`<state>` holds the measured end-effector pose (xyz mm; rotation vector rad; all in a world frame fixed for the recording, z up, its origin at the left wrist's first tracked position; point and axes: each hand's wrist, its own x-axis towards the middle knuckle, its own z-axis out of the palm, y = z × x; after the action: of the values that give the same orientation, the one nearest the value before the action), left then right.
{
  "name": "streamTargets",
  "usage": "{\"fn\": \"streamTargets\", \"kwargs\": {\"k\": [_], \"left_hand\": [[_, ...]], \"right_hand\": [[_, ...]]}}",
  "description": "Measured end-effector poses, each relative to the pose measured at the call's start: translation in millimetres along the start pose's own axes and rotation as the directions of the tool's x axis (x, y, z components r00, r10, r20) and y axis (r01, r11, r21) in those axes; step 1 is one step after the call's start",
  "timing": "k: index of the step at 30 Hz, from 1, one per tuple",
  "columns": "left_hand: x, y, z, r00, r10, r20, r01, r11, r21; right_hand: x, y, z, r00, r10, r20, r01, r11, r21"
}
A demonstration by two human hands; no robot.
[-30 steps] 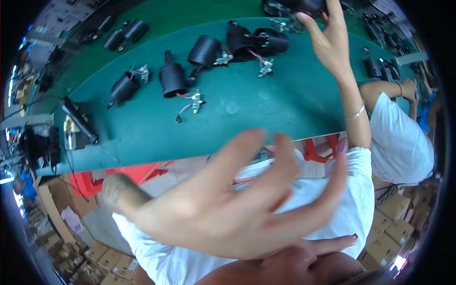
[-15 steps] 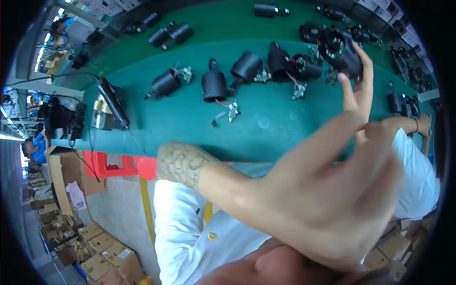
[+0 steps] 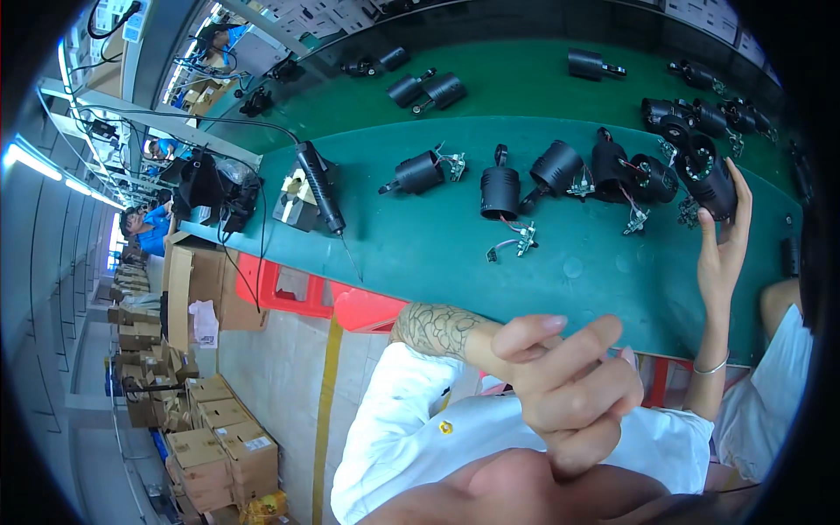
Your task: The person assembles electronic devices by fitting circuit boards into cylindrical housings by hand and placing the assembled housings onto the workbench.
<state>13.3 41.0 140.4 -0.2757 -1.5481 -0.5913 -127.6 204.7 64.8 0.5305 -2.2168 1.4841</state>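
My right hand (image 3: pixel 723 254) reaches up over the far right part of the green work table (image 3: pixel 420 262). Its fingers and thumb grip the side of a black cylindrical lamp housing (image 3: pixel 710 188), whose open end faces the table's far side. My left hand (image 3: pixel 577 385) hangs close in front of me, away from the table, with loosely curled fingers and nothing visible in them. Several similar housings lie in a row: one tilted (image 3: pixel 418 172), one upright (image 3: pixel 500 192), another leaning (image 3: pixel 556 166). Small circuit boards (image 3: pixel 527 238) dangle from them on thin wires.
A black corded tool with a thin tip (image 3: pixel 320 188) rests on a block (image 3: pixel 296 206) at the left. More black housings (image 3: pixel 595 63) lie farther back. Red stools (image 3: pixel 367 306) and cardboard boxes (image 3: pixel 210 446) stand on the floor. A co-worker's white clothing (image 3: pixel 770 376) shows at right.
The view has swung, so the table appears farther right. My left hand has dropped back from close before the camera, its fingers now curled. My right hand still grips the lamp housing.
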Motion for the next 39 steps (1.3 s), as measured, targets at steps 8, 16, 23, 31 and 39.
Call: {"fn": "streamTargets", "kwargs": {"k": [8, 16, 23, 31, 39], "left_hand": [[31, 1, -11, 0.974, -0.19, 0.122, 0.181, 0.98, 0.077], [-3, -14, -5, 0.964, 0.195, 0.178, -0.183, 0.98, -0.083], [-36, -72, -11, 0.829, -0.173, 0.531, 0.162, 0.984, 0.068], [-37, -75, -32, -0.15, -0.043, 0.988, 0.933, 0.325, 0.156], [-73, -53, -41, 0.06, -0.149, 0.987, 0.991, -0.107, -0.076]], "right_hand": [[-4, 5, -1, 1.0, 0.019, -0.017, -0.019, 1.0, 0.017], [-9, -8, -3, 0.998, 0.053, -0.02, -0.051, 0.994, 0.097], [-19, -47, -23, 0.902, -0.267, 0.339, 0.288, 0.958, -0.013], [-51, -77, -16, 0.558, -0.267, 0.786, 0.338, 0.938, 0.078], [-76, -42, -9, 0.918, 0.071, 0.39, -0.205, 0.927, 0.314]]}}
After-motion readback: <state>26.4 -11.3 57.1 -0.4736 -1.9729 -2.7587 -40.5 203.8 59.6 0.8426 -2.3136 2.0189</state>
